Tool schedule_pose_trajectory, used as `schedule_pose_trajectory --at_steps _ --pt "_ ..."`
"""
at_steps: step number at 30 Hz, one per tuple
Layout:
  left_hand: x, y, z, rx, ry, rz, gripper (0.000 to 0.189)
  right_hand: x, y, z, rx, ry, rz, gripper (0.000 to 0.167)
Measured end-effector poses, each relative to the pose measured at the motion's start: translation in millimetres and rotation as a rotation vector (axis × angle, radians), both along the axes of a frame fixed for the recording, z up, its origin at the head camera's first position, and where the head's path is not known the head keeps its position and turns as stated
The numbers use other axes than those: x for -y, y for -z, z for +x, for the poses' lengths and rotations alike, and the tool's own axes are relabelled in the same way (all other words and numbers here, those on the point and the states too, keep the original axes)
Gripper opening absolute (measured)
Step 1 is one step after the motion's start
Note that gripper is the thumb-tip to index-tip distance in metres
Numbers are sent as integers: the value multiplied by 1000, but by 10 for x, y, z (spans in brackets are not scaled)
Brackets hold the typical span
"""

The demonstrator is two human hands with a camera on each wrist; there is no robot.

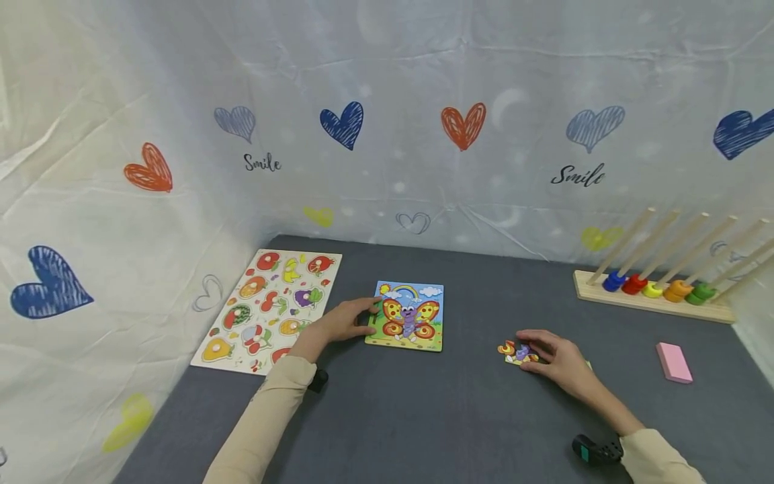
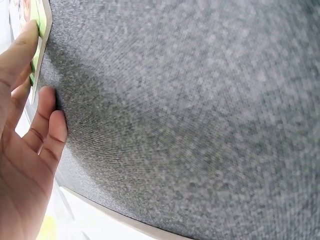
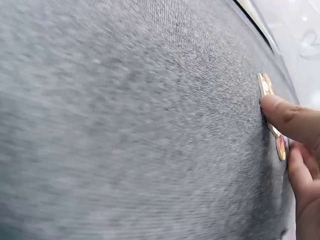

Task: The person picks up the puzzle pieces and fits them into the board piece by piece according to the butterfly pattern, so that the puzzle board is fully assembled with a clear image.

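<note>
My left hand (image 1: 345, 321) lies at the left edge of a square butterfly puzzle board (image 1: 434, 344), thumb and fingers touching that edge. In the left wrist view, the thumb of the left hand (image 2: 22, 140) meets the side of the board (image 2: 46, 22). Farther right, my right hand (image 1: 562, 363) pinches a butterfly puzzle piece (image 1: 510, 351), orange, purple and green, low over the dark table. The right wrist view shows the thumb of the right hand (image 3: 300, 130) against the thin piece (image 3: 281, 148). Fingers partly cover this piece.
A fruit puzzle board (image 1: 279, 277) lies left of the left hand. At the back right stands a wooden peg rack (image 1: 656, 302) with coloured rings. A pink block (image 1: 674, 363) lies right of the right hand. Patterned cloth (image 1: 399, 81) hangs behind the dark table (image 1: 423, 417).
</note>
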State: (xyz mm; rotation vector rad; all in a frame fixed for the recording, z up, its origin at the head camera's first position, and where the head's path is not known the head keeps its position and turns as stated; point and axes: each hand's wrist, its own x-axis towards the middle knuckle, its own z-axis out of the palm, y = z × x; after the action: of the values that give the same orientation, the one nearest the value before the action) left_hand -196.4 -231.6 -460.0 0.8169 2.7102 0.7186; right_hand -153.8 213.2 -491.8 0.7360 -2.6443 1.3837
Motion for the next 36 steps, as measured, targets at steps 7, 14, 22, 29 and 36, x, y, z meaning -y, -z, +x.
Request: schedule_pose_trajectory --at_steps 7,14,22,29,36 --pt "9 4 -6 5 -1 4 65 -24 7 -65 -111 28 158 45" --pt "26 7 -3 6 -4 1 66 -67 27 -87 -97 -7 153 35" --pt "17 2 -4 2 5 6 65 -78 -83 -91 81 56 94 38" --pt "8 -26 5 -1 -4 4 64 -24 -116 -112 493 6 -342 48" --pt "-18 -39 17 -2 -9 -2 64 115 -174 -163 781 -46 -571 39"
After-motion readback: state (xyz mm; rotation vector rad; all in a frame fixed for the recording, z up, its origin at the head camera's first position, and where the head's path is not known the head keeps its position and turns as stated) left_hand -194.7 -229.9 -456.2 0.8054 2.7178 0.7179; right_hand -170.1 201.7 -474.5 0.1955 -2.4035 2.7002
